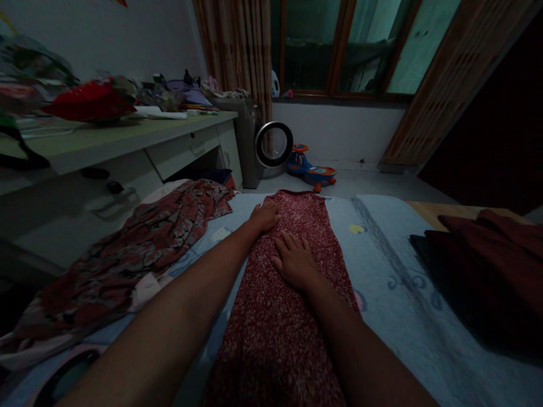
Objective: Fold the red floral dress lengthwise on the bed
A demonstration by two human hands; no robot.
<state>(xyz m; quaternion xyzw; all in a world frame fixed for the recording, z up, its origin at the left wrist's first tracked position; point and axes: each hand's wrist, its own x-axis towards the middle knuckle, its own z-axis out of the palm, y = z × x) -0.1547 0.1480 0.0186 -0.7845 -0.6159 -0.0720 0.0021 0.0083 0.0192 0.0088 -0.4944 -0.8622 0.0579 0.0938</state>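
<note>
While both hands press flat, the red speckled garment lies as a long narrow strip down the middle of the bed. Left hand rests palm-down on its left edge near the far end, right hand mid-strip, fingers spread, gripping nothing. Looks lengthwise-folded and smoothed; cross folds seem left. Patterned cloth waits at the bed's left edge.

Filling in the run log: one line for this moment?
left hand: flat on red dress edge | right hand: flat on dress middle | dress: lying on bedsheet
</note>
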